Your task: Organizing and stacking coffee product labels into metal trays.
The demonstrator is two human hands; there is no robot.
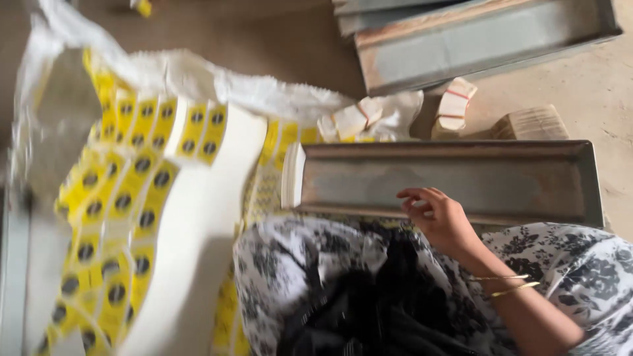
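Although only one hand shows, the right hand [443,221], it tells most of what is in reach: it hovers over the near rim of a long, shallow metal tray [461,179] that lies empty on the floor [580,86] just ahead of the person's lap, fingers [414,196] loosely curled, the grip half open and holding nothing that can be made out. Two thin bangles [504,283] sit on the wrist, and the patterned black-and-white cloth [310,270] of the person's clothing fills the lower middle of the view, so the tray seems set close and broadside for easy reaching from a seated position. To the left, long strips of small yellow labels with dark round marks [132,191], still on white backing, spill out of a white woven sack [217,82] and drape toward the lap; they are blurred, so finer detail cannot be told. Beyond the tray's far rim lie a few banded bundles of pale cards [455,105] and a brownish block [531,123], near but apart from the hand. More metal trays [475,39] are stacked farther back, out of the way. The left hand is out of view.
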